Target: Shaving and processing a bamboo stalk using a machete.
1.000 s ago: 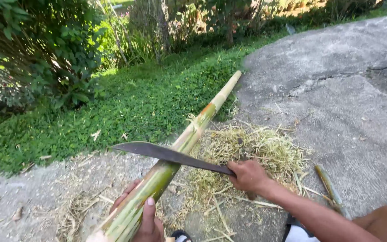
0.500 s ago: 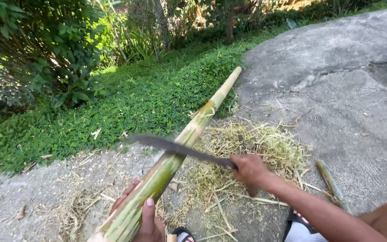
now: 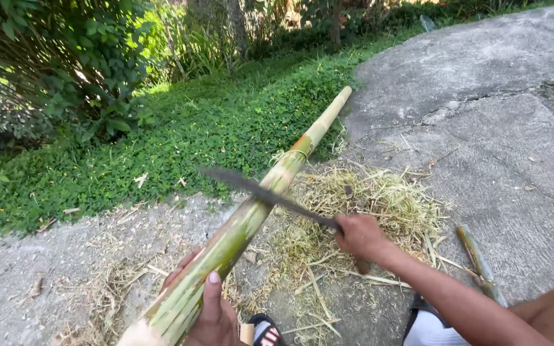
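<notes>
A long green-yellow bamboo pole [image 3: 251, 218] is laid slanting across the view, its near end at 7 o'clock at the bottom edge and its far end at 1 o'clock, reaching the grass [image 3: 181, 134]. The near end is gripped by the left hand [image 3: 209, 314], whose fingers are closed round the pole from beneath, with the thumb laid on top. A long dark blade [image 3: 267, 195] is held by the right hand [image 3: 360, 237] at 4 o'clock from the pole's middle; its fingers are wrapped tight about the handle. The blade is blurred and is set across the pole near its middle, pointing toward 10 o'clock; whether it touches the pole cannot be told. A heap of pale shavings [image 3: 367, 205] is spread on the concrete [image 3: 482, 128] just right of the pole, beneath the blade hand. A short green cut piece [image 3: 476, 256] is seen lying at 4 o'clock, apart from the heap. Shrubs [image 3: 52, 70] are seen at 10 o'clock beyond the grass.
</notes>
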